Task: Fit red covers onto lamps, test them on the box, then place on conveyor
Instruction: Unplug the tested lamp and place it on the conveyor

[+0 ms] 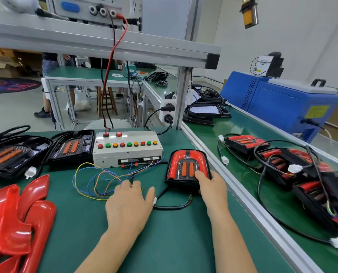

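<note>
A lamp with a red cover fitted (187, 165) lies on the green bench right of the white test box (127, 147). My right hand (211, 186) grips its near edge, thumb on top. My left hand (127, 203) lies over the coloured test leads (97, 180), fingers curled at the wire ends; what they hold is hidden. The lamp's black cable (172, 205) with a white plug loops between my hands. Loose red covers (16, 219) are piled at the near left. Two uncovered lamps (69, 147) sit left of the box.
The conveyor (249, 127) runs along the right behind an aluminium rail (243, 192), carrying several finished lamps (294, 166) with cables. A blue machine (282, 101) stands beyond it. A red lead (113, 62) drops from the overhead shelf to the box.
</note>
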